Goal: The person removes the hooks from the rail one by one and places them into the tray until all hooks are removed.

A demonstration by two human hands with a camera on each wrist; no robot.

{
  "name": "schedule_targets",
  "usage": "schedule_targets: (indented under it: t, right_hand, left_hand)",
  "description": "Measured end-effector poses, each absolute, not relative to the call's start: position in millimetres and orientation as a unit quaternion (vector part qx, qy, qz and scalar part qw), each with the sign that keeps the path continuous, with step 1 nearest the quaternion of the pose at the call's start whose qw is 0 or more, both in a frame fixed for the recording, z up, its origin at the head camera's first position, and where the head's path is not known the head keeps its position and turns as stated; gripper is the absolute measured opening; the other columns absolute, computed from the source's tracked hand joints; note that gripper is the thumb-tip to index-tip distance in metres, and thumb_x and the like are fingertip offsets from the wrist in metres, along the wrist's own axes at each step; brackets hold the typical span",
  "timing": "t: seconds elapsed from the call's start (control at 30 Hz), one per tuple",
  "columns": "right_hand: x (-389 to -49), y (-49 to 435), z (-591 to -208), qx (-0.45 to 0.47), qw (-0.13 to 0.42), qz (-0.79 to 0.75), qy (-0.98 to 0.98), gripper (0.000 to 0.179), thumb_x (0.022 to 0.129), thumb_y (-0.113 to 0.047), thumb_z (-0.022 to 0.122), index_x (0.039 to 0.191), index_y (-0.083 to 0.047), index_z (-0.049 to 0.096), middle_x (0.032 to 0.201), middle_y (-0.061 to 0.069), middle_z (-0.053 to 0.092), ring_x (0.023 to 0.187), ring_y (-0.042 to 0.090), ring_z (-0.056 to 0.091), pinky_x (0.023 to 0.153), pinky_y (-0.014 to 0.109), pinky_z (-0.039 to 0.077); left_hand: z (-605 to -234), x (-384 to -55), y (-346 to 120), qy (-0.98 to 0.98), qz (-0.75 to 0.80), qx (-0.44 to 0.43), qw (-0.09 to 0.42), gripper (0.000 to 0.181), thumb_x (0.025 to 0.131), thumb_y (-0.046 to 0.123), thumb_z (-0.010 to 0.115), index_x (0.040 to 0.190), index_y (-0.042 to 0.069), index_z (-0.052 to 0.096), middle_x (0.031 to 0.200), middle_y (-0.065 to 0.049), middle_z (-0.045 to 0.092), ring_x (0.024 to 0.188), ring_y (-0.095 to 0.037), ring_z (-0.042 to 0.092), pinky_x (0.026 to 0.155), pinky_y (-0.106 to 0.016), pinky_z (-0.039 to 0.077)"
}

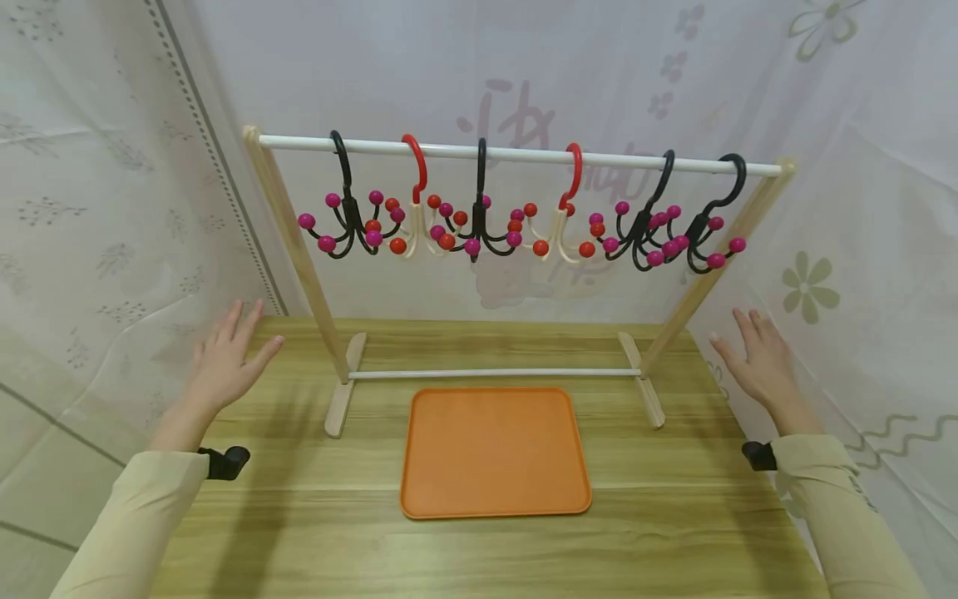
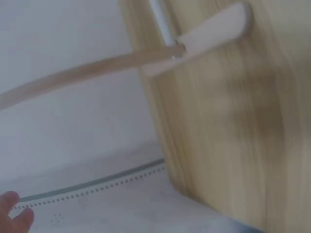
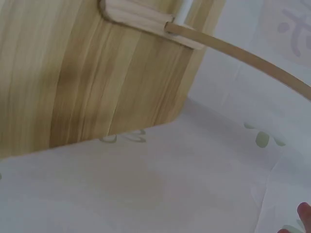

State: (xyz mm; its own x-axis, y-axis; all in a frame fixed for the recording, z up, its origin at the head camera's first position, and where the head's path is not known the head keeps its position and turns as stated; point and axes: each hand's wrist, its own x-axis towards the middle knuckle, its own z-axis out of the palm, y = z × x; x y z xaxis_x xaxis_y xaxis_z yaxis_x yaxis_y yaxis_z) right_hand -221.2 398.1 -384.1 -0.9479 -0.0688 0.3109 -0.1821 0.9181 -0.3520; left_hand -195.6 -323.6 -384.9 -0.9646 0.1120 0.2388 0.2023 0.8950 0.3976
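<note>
Both hands are raised at the sides of the table and hold nothing. Fingers spread, the left hand (image 1: 226, 366) is left of the wooden rack; its fingertips also show at the lower left of the left wrist view. The right hand (image 1: 759, 362) is beyond the rack's right side, fingers extended. From the rack's white top rail (image 1: 516, 154) hang several multi-arm hooks: black ones (image 1: 350, 212) with magenta balls and cream ones (image 1: 417, 216) with red hooks and red balls. In front of the rack an orange tray (image 1: 494, 453) lies flat on the table.
The rack's wooden feet (image 1: 346, 408) stand on the wood-grain table (image 1: 314, 532), joined by a white lower bar (image 1: 494, 373). Patterned white curtains (image 1: 112, 166) surround the table at the back and sides. Each wrist carries a black strap mount (image 1: 224, 462).
</note>
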Motion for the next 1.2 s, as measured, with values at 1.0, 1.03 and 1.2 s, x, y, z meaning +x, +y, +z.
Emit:
schedule_targets:
  t: [1.0, 1.03, 1.2]
  right_hand:
    - [-228.2, 363.6, -359.6, -0.116, 0.256, 0.653, -0.703, 0.043, 0.087, -0.027, 0.055, 0.125, -0.008, 0.049, 0.120, 0.004, 0.051, 0.109, 0.012, 0.045, 0.085, 0.018, 0.036]
    - [-229.2, 362.4, -356.9, -0.113, 0.262, 0.656, -0.699, 0.041, 0.087, -0.026, 0.056, 0.123, -0.008, 0.051, 0.118, 0.004, 0.052, 0.108, 0.012, 0.046, 0.085, 0.019, 0.037]
    - [-232.5, 357.4, -342.6, -0.109, 0.265, 0.675, -0.679, 0.036, 0.085, -0.024, 0.059, 0.117, -0.009, 0.056, 0.110, 0.001, 0.056, 0.104, 0.011, 0.047, 0.083, 0.018, 0.038]
  left_hand:
    - [-362.8, -217.6, -280.9, -0.824, -0.559, 0.040, 0.078, 0.068, 0.091, 0.040, 0.041, 0.139, 0.000, 0.015, 0.141, -0.020, 0.018, 0.127, -0.030, 0.018, 0.098, -0.045, 0.018]
    - [-362.4, -218.5, -280.2, -0.825, -0.557, 0.045, 0.080, 0.068, 0.091, 0.041, 0.042, 0.139, 0.000, 0.016, 0.141, -0.020, 0.019, 0.127, -0.030, 0.019, 0.098, -0.045, 0.018]
    - [-362.0, -223.1, -277.1, -0.827, -0.555, 0.049, 0.079, 0.067, 0.091, 0.038, 0.043, 0.138, -0.001, 0.016, 0.140, -0.021, 0.019, 0.126, -0.031, 0.019, 0.098, -0.045, 0.019]
